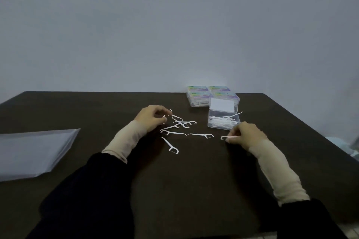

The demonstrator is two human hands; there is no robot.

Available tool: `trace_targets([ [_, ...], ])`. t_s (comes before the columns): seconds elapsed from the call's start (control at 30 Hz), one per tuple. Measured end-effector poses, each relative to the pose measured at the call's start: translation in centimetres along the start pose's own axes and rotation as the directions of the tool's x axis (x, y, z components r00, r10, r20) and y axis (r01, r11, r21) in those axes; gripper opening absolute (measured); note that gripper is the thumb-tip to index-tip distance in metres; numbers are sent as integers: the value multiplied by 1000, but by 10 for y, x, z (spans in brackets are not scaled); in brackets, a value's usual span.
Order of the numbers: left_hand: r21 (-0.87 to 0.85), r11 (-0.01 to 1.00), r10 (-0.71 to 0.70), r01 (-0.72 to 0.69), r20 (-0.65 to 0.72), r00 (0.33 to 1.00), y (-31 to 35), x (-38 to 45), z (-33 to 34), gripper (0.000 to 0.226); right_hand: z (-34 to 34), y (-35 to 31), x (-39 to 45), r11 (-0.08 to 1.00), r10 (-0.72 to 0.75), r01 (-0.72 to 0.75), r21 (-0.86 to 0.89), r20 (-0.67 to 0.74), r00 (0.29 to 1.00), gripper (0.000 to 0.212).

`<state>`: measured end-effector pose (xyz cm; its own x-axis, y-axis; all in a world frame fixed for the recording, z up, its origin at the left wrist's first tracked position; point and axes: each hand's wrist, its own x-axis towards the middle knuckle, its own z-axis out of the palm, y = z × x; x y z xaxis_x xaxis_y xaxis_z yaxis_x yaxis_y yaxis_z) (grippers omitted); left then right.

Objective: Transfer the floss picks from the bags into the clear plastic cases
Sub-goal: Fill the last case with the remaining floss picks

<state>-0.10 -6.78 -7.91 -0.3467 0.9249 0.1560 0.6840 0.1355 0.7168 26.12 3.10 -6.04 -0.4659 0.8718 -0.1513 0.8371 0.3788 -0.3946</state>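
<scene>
A white plastic floss pick is pinched by the right hand beside an open clear plastic case. Another white pick is grasped by the left hand on the dark table.

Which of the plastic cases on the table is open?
The nearest case, just beyond the right hand: its lid stands raised and picks fill it. The four labelled cases behind it are closed.

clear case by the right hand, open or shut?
Open. The clear case has its lid tipped up behind it, and floss picks lie inside, one poking over the rim.
</scene>
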Motion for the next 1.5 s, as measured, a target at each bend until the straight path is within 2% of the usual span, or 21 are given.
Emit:
trace_targets([
  [0.07, 85, 996, -19, 17, 23, 1000, -8, -2, -7, 23, 6, -9, 2, 993, -113, 114, 18, -11, 993, 18],
  [0.17, 90, 994, -65, 62, 31, 997, -15, -6, -12, 31, 13, -24, 4, 957, -286, 284, 56, 30, 958, 19],
  [0.23, 80, 990, -121, 118, 32, 992, -19, -9, -15, 56, 17, -35, 7, 929, -369, 368, 39, 57, 928, 15],
  [0.3, 185, 972, -159, 148, 45, 986, -16, -11, -13, 90, 19, -43, 12, 918, -394, 396, -17, 76, 916, 12],
  [0.33, 262, 954, -162, 144, 48, 986, -15, -12, -11, 95, 20, -47, 16, 917, -393, 397, -38, 83, 916, 11],
  [0.4, 338, 933, -144, 127, 26, 989, -13, -10, -5, 82, 21, -54, 21, 911, -399, 405, -71, 87, 913, 10],
  [0.5, 271, 960, -80, 75, 4, 997, -14, -5, 0, 61, 21, -63, 28, 886, -435, 443, -136, 84, 897, 11],
  [0.6, 188, 982, -37, 31, 27, 999, -14, -3, 4, 42, 19, -62, 35, 874, -446, 452, -180, 71, 892, 22],
  [0.67, 144, 990, -13, 9, 32, 999, -12, -4, 6, 33, 17, -59, 40, 881, -433, 442, -169, 87, 897, 26],
  [0.77, 117, 993, 25, -28, 29, 999, -9, -3, 10, 22, 18, -56, 44, 887, -442, 449, -111, 84, 893, 17],
  [0.83, 87, 995, 42, -43, 23, 999, -6, -4, 11, 17, 19, -60, 44, 881, -457, 462, -107, 63, 887, 19],
  [0.9, 57, 997, 57, -58, 17, 998, -5, -4, 11, 17, 20, -66, 45, 874, -469, 473, -109, 65, 881, 22],
  [1.0, 33, 997, 75, -75, 0, 997, -3, -6, 10, 19, 23, -75, 48, 860, -478, 481, -169, 60, 876, 14],
  [1.1, 8, 997, 73, -73, -21, 997, -3, -6, 7, 23, 23, -81, 52, 852, -436, 430, -300, 49, 899, 34],
  [1.2, 109, 994, 25, -25, -1, 1000, -7, -5, 2, 32, 22, -82, 58, 861, -393, 403, -310, 98, 914, 43],
  [1.3, 194, 980, -51, 37, 69, 996, -5, -7, -7, 37, 20, -83, 58, 853, -386, 399, -337, 108, 916, 34],
  [1.4, 218, 976, -47, 11, 163, 986, -2, -10, -13, 35, 20, -82, 56, 861, -405, 409, -302, 77, 911, 21],
  [1.5, 217, 976, -55, 5, 223, 973, -2, -12, -16, 44, 22, -81, 56, 882, -404, 403, -246, 48, 914, 11],
])
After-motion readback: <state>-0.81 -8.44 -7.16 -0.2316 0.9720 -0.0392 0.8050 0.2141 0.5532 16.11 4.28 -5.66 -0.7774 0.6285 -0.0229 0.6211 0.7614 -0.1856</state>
